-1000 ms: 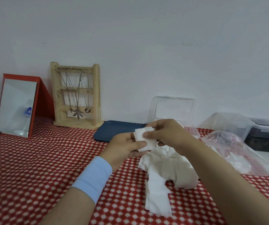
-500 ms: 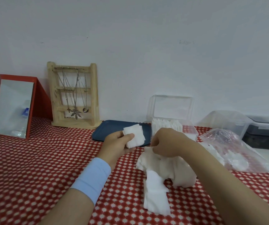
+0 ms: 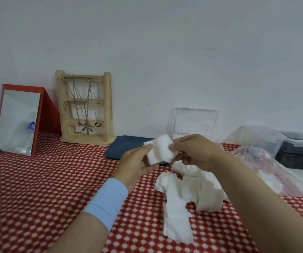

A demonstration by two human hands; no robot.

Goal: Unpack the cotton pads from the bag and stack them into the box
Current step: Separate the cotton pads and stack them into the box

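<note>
A small stack of white cotton pads is held above the red patterned tablecloth. My left hand grips the stack from the left, and my right hand pinches its right edge. A loose pile of cotton pads lies on the cloth below my hands. The clear plastic box stands behind my right hand with its lid up, pads showing inside. The clear plastic bag lies to the right with pads in it.
A dark blue tray lies behind my left hand. A wooden jewellery stand and a red-framed mirror stand at the back left by the wall. Clear and dark storage containers sit at the far right.
My right hand rose from the pile on the cloth to the stack in my left hand. The stack looks thicker than before.
</note>
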